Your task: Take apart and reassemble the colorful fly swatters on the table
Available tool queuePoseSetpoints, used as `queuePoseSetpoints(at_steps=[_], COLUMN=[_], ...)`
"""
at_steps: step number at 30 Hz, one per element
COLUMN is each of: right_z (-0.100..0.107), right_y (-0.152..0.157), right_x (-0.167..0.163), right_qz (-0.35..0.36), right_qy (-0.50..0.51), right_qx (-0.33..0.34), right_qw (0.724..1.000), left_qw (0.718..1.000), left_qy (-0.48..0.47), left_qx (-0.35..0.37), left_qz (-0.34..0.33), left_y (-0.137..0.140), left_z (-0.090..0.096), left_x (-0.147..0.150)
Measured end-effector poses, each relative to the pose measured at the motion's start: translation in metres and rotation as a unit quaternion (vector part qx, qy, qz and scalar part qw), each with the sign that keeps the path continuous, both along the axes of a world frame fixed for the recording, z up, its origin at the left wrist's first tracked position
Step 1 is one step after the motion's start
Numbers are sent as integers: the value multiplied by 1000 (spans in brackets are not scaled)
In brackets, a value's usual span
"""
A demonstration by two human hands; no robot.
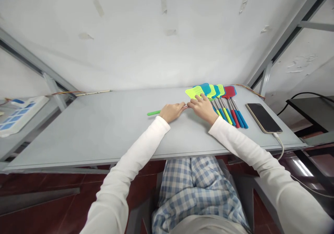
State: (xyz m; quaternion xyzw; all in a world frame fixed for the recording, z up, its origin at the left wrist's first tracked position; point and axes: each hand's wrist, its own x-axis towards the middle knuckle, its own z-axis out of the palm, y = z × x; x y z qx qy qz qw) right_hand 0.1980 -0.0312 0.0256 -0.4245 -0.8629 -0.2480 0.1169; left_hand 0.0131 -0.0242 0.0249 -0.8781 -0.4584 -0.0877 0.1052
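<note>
Both hands are closed on what looks like a fly swatter with a green handle [153,112], held level just above the grey table. My left hand [171,111] wraps the handle where it meets the thin metal rod [185,106]. My right hand [202,107] pinches the rod a short way to the right. A strip of green shows beyond the right fingers; the swatter's head cannot be made out. Behind and beside the right hand lies a row of fly swatters, with a yellow-green head [194,92], blue head [206,87] and red head [229,91], handles toward me.
A phone [264,117] with a white charging cable [280,145] lies right of the swatters. The grey table [86,129] meets a white wall at the back. Metal frame posts stand at both sides. A white and blue object [22,115] sits far left.
</note>
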Motion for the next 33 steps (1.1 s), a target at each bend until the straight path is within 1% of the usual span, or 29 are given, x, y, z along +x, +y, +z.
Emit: queuePoseSetpoints(at_steps=[2,4,9,11,12,13,15,17,19,21,23,25,27,31,33], right_z=[-1,1,8,7,6,3,-1,-4,-4,-1,3,7,10,13,13], right_y=[5,10,27,31,32,32,30,26,21,18,18,20,25,34,37], right_x=[5,14,57,68,70,70,62,48,36,29,28,35,50,86,98], right_qz=[-1,-17,-109,-138,-142,-138,-107,-62,-37,-26,-16,-9,-23,-90,-111], right_qy=[21,49,127,138,134,125,95,58,30,16,12,14,19,24,23], right_qx=[17,35,72,76,76,75,64,33,0,-22,-37,-44,-30,20,35], right_qw=[1000,998,983,978,978,980,988,996,999,999,999,999,999,995,993], left_qw=[1000,1000,997,997,996,996,995,994,992,990,989,990,991,990,989], left_qy=[1,-10,-55,-56,-56,-56,-63,-80,-101,-116,-118,-109,-98,-85,-77], left_qx=[3,6,22,30,35,40,52,61,70,76,79,81,85,108,117], left_qz=[6,17,42,52,58,61,60,40,12,-15,-35,-38,-23,22,42], left_y=[5,12,34,39,39,39,35,30,27,28,32,38,43,47,45], left_z=[-1,0,5,4,2,0,-6,-12,-17,-21,-21,-20,-18,-16,-17], left_x=[-4,-17,-74,-89,-92,-90,-79,-63,-49,-44,-48,-60,-79,-126,-146])
